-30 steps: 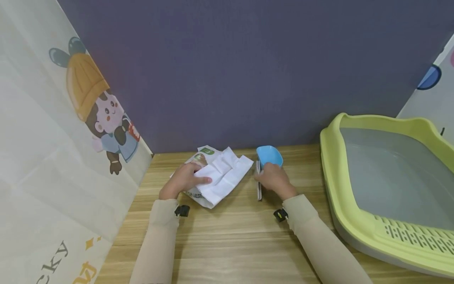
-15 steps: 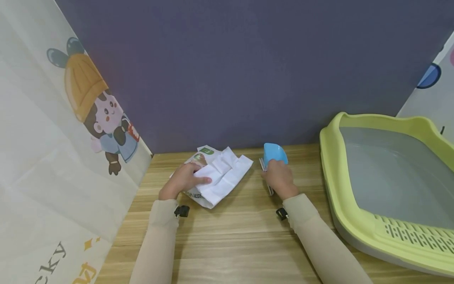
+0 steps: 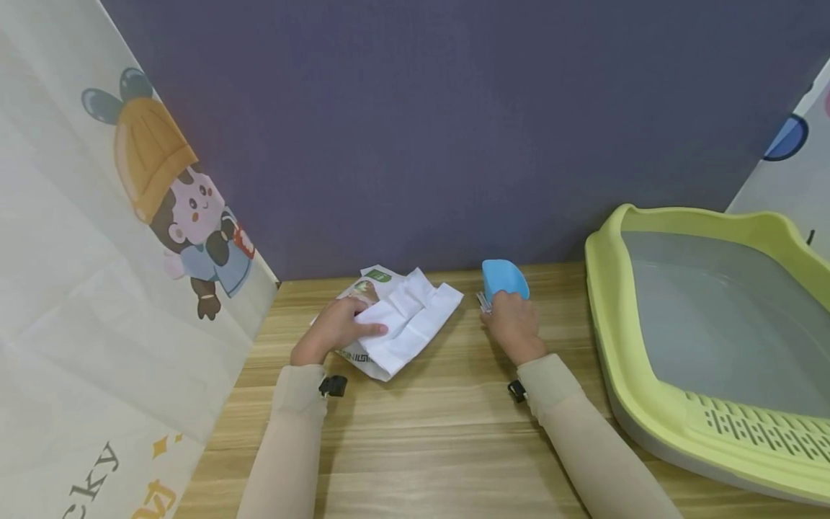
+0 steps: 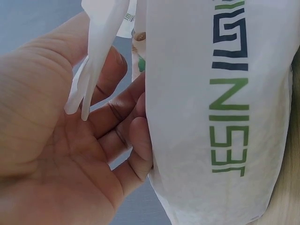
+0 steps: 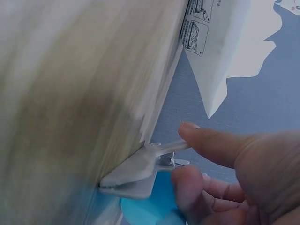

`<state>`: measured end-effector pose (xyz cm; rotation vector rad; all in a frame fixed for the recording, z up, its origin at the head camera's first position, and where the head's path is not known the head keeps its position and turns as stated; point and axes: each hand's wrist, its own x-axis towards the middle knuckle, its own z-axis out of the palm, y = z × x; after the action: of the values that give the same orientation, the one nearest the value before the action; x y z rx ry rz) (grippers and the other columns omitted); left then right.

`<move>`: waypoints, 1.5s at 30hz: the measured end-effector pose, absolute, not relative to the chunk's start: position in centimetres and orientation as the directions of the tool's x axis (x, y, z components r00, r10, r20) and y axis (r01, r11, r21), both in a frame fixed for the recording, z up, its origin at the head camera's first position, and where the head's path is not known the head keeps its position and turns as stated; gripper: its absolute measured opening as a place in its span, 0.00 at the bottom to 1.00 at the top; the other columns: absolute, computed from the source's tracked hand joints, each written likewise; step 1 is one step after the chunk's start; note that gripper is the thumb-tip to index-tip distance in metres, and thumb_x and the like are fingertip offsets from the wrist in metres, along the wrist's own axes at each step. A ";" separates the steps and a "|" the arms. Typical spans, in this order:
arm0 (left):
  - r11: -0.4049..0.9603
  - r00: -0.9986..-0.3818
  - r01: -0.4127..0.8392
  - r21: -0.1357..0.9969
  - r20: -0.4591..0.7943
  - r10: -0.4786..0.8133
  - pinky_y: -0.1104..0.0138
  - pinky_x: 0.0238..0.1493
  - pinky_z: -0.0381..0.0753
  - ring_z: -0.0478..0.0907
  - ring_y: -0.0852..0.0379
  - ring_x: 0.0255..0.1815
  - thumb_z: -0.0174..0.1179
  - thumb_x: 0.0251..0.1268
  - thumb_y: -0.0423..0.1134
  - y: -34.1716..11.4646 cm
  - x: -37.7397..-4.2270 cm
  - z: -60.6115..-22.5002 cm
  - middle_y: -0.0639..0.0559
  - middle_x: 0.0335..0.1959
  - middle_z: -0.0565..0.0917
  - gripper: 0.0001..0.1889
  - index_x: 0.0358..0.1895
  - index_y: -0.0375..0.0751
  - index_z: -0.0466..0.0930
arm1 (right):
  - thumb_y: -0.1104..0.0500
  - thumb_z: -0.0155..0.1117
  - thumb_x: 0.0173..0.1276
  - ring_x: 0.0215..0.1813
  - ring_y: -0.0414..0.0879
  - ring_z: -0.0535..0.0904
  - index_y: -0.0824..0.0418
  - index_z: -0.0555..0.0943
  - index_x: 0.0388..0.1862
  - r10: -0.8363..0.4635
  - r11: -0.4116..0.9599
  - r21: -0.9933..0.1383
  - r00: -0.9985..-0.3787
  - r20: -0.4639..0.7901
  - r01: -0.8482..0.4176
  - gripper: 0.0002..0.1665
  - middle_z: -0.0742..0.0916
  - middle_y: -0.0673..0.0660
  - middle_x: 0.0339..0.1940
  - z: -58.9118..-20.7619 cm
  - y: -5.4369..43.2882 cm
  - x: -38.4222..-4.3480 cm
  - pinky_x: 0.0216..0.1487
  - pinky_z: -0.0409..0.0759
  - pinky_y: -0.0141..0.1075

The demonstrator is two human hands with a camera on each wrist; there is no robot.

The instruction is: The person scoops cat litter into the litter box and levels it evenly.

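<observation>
My left hand (image 3: 337, 328) holds a white printed bag (image 3: 405, 317), thumb over its crumpled white flap. In the left wrist view the flap lies between thumb and curled fingers, with green and black lettering on the bag's (image 4: 229, 93) side. Right of the bag, my right hand (image 3: 514, 328) pinches a pale clip (image 5: 133, 171) between thumb and forefinger; the thumb is on one lever. A blue scoop (image 3: 502, 277) shows just beyond that hand, right by the clip. Whether clip and scoop are joined cannot be told, as the fingers hide part of both.
A large yellow-green and grey litter tray (image 3: 616, 360) stands on the right. The wooden tabletop (image 3: 415, 447) runs under both arms and meets a dark back wall (image 3: 415, 144). A white wall covering (image 3: 65, 303) with a cartoon figure is on the left.
My right hand has shifted slightly right with the clip and the blue scoop. The clip has turned, and less of its length shows. The left hand and bag stay put.
</observation>
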<state>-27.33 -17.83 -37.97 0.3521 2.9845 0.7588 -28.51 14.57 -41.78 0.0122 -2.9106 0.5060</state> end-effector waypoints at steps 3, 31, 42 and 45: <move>0.857 -0.973 0.210 0.471 0.015 0.230 0.54 0.55 0.77 0.81 0.50 0.50 0.74 0.56 0.56 -17.7 -27.4 -38.0 0.51 0.51 0.89 0.22 0.48 0.46 0.88 | 0.49 0.74 0.64 0.25 0.57 0.82 0.63 0.80 0.23 0.023 0.943 -0.331 -0.982 0.188 -0.042 0.20 0.84 0.61 0.23 -41.8 14.7 -28.6 0.21 0.75 0.48; 0.774 -0.927 0.353 0.526 0.082 0.367 0.48 0.68 0.75 0.79 0.41 0.65 0.67 0.65 0.53 -15.3 -26.4 -35.6 0.38 0.63 0.82 0.33 0.66 0.33 0.77 | 0.51 0.59 0.74 0.32 0.62 0.84 0.70 0.79 0.42 0.020 0.946 -0.325 -0.998 0.061 -0.001 0.20 0.85 0.68 0.32 -40.0 17.5 -29.3 0.24 0.76 0.49; 0.733 -0.874 0.479 0.483 0.186 0.449 0.61 0.43 0.76 0.74 0.57 0.34 0.67 0.65 0.50 -13.9 -26.0 -34.6 0.53 0.32 0.82 0.14 0.45 0.44 0.83 | 0.46 0.57 0.72 0.33 0.57 0.82 0.66 0.78 0.35 0.016 0.942 -0.336 -1.000 -0.018 0.021 0.23 0.85 0.65 0.33 -39.4 18.9 -29.3 0.29 0.77 0.48; 0.723 -0.861 0.504 0.472 0.203 0.467 0.63 0.39 0.73 0.70 0.58 0.30 0.67 0.65 0.49 -13.5 -26.0 -34.5 0.56 0.25 0.76 0.11 0.39 0.47 0.80 | 0.45 0.56 0.72 0.30 0.54 0.80 0.65 0.78 0.32 0.009 0.938 -0.346 -1.000 -0.030 0.019 0.23 0.84 0.63 0.32 -39.7 19.1 -29.1 0.26 0.74 0.44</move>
<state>-26.05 -13.50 -34.52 0.8404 2.9807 0.8493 -29.05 19.15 -39.69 -0.0221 -3.1197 0.5577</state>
